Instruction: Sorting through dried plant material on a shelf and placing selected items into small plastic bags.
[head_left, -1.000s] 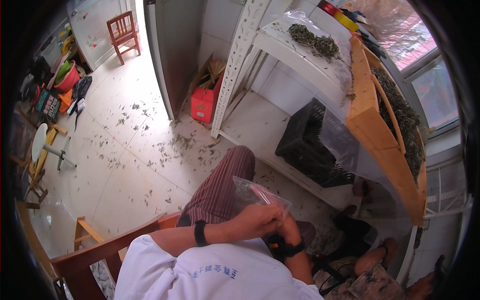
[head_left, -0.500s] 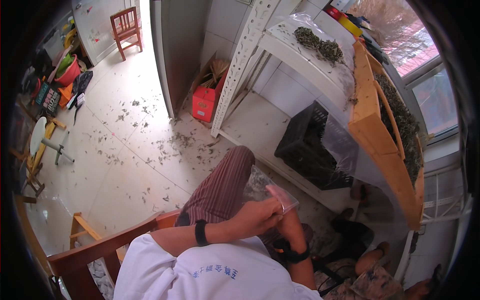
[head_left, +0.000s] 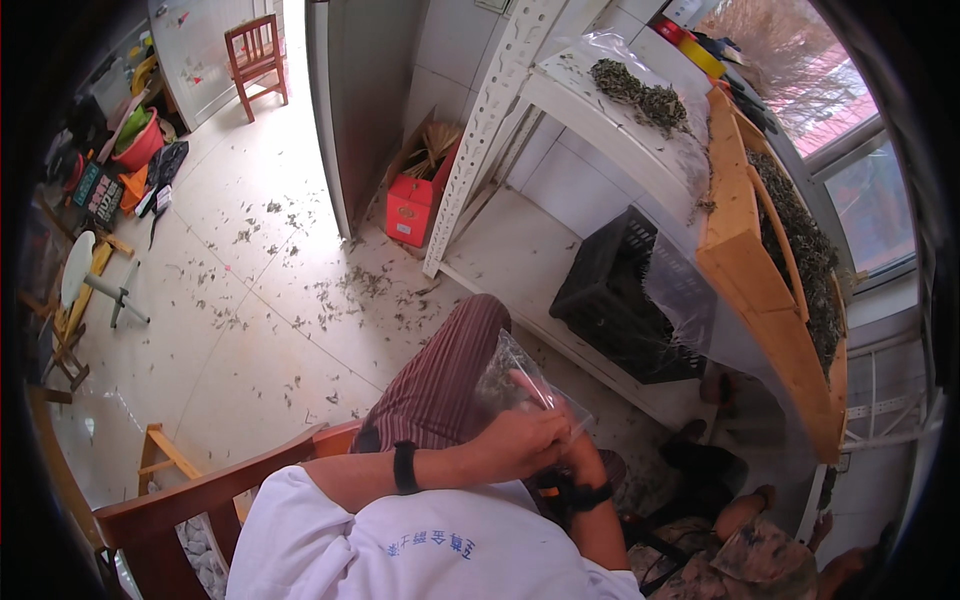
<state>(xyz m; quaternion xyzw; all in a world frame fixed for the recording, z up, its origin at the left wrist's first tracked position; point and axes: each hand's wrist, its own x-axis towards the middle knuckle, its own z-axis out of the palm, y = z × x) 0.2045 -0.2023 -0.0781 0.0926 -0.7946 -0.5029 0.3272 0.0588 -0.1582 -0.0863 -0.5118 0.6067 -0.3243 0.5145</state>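
Above my lap is a clear plastic bag with greenish-grey dried plant bits showing inside. My left hand, below a black wristband, is closed on the bag's near edge. At the bag's right side is my right hand, with a dark band at its wrist. Some of its fingers show pinkish through the film, and it grips the bag too. Whether those fingers are inside the bag or behind it, I cannot tell. The left hand partly covers the right.
A white shelf holds a heap of dried leaves; a black crate is lower down. To the right is a wooden tray of dried plant matter. Another person sits lower right. Leaf bits litter the floor.
The bag has shifted a little left and its far end now points up more steeply. Both hands have turned slightly with it. The person at lower right has shifted position.
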